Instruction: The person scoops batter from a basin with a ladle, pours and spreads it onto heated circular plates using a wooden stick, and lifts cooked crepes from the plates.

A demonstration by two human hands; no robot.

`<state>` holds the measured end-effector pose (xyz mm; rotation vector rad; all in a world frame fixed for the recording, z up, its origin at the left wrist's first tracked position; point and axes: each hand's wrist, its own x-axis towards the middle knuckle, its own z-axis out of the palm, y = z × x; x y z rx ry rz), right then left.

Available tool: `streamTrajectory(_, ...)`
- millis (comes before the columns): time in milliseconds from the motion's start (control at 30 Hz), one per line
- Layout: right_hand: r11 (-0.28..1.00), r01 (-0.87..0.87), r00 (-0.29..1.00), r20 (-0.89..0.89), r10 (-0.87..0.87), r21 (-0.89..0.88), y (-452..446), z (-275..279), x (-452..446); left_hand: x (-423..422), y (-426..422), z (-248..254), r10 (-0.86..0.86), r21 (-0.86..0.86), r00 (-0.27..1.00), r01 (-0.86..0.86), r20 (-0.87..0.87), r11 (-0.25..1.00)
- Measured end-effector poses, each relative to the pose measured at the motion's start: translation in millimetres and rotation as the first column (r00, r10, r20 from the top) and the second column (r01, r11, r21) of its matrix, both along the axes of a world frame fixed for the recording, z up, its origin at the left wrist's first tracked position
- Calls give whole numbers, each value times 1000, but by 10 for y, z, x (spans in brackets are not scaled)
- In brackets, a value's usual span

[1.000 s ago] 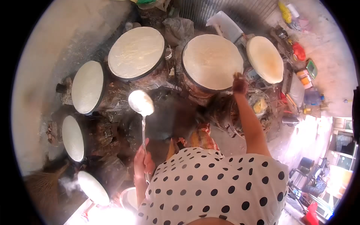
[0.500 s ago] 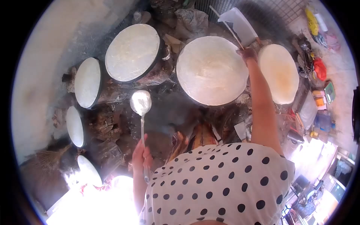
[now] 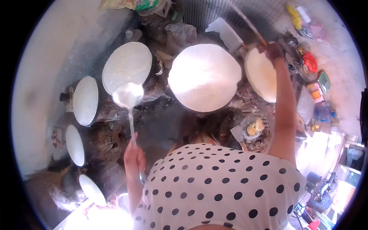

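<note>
My left hand (image 3: 134,155) is closed around the handle of a metal ladle (image 3: 129,96). Its bright bowl overlaps the lower edge of the left-hand round griddle coated with pale batter (image 3: 126,63). Closed on a long thin stick (image 3: 249,23), my right hand (image 3: 273,51) is at the upper edge of the right-hand round of batter (image 3: 260,71), partly hiding it; the stick points up and left. Between the hands lies a wide white round of batter (image 3: 205,78). A broad white scraper (image 3: 226,34) with a wooden handle rests behind it.
Several more coated griddles stand along the left, among them one upper left (image 3: 85,100) and one lower down (image 3: 75,145). Near my body lie a second scraper (image 3: 237,133) and a plastic bag with yellowish pieces (image 3: 255,127). A red bag (image 3: 309,62) sits far right.
My right hand has moved right with the stick, from the middle round's edge to the right-hand round. The ladle has shifted left and now overlaps the left griddle's edge. The view has shifted too.
</note>
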<state>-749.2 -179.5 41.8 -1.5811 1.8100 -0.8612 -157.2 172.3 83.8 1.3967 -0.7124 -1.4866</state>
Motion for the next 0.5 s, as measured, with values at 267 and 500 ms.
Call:
streamTrajectory(267,946,216,953,-264,-150,242,411,-872,94,-202,-286,-334,158,227,710,3,-686,974)
streamTrajectory(500,917,266,963,-115,-243,296,306,-2289,379,-40,55,19,200,53,957,-193,-209,980)
